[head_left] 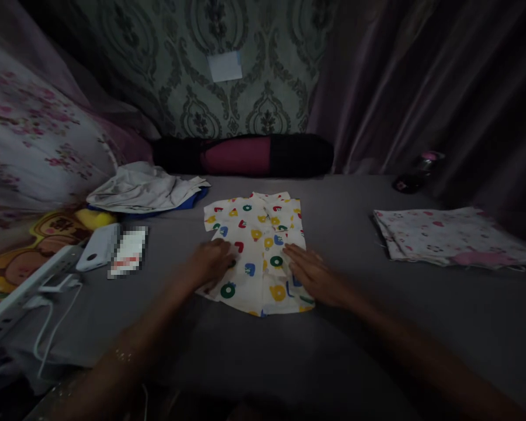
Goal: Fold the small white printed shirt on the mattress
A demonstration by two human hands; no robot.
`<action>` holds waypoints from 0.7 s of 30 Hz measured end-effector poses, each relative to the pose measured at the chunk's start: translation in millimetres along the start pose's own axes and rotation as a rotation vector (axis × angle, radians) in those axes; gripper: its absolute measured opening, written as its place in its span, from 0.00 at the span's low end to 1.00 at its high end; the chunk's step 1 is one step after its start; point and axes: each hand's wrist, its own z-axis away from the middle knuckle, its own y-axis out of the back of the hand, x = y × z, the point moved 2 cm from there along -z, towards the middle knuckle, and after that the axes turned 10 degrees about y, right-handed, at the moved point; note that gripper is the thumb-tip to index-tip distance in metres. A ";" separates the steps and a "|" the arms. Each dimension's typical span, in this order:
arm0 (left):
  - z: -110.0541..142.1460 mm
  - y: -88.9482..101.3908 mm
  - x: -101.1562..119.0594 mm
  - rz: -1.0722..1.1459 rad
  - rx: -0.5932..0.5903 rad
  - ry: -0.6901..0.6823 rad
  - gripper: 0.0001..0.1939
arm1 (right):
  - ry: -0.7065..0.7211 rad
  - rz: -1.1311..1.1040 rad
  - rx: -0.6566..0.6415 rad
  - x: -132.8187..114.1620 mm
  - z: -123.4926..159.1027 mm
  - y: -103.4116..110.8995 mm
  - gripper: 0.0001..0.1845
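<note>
While the open right hand [318, 276] seems to smooth the white, colourfully printed cloth shirt [255, 252], the left hand's [210, 263] grip is unclear; the next move calls for light pressure.

Left hand [213, 260], fingers curled, and right hand [313, 273], palm down with fingers extended; both forearms reach forward, converging, slightly blurred.

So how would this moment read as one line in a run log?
left hand: on shirt's left side | right hand: flat on its right side | patterned shirt: spread on grey surface
</note>
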 end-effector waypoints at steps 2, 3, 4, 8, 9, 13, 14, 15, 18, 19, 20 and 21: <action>-27.7 4.0 21.2 0.091 0.079 -0.118 0.17 | -0.087 0.050 0.054 17.6 -18.9 5.9 0.33; -42.0 2.6 34.5 0.135 0.103 -0.190 0.17 | -0.132 0.092 0.082 25.8 -28.8 7.2 0.33; -56.5 -0.7 48.4 0.170 0.116 -0.242 0.17 | -0.171 0.130 0.096 33.1 -38.5 7.1 0.33; -110.8 -21.5 93.5 0.236 0.203 -0.239 0.19 | -0.239 0.228 0.095 51.8 -68.2 -3.5 0.32; -122.4 -27.4 99.1 0.228 0.217 -0.173 0.19 | -0.247 0.247 0.091 54.6 -72.9 -6.7 0.32; -152.2 -49.2 102.0 0.214 0.213 0.029 0.24 | -0.277 0.341 0.104 64.6 -85.4 -11.1 0.32; -155.6 -53.8 100.0 0.214 0.210 0.051 0.24 | -0.287 0.356 0.108 67.7 -88.3 -10.0 0.32; -157.7 -57.8 97.8 0.212 0.210 0.063 0.25 | -0.300 0.365 0.112 71.2 -91.5 -8.3 0.32; -159.7 -65.9 93.1 0.206 0.238 0.051 0.26 | -0.324 0.377 0.112 83.1 -103.2 -2.5 0.32; -159.9 -67.4 92.5 0.203 0.246 0.049 0.27 | -0.327 0.384 0.115 87.2 -107.7 -0.6 0.32; -160.0 -68.4 92.2 0.200 0.253 0.050 0.27 | -0.331 0.391 0.118 91.3 -112.4 1.1 0.32; -160.2 -68.9 92.4 0.195 0.257 0.050 0.27 | -0.341 0.396 0.121 95.4 -117.1 2.6 0.32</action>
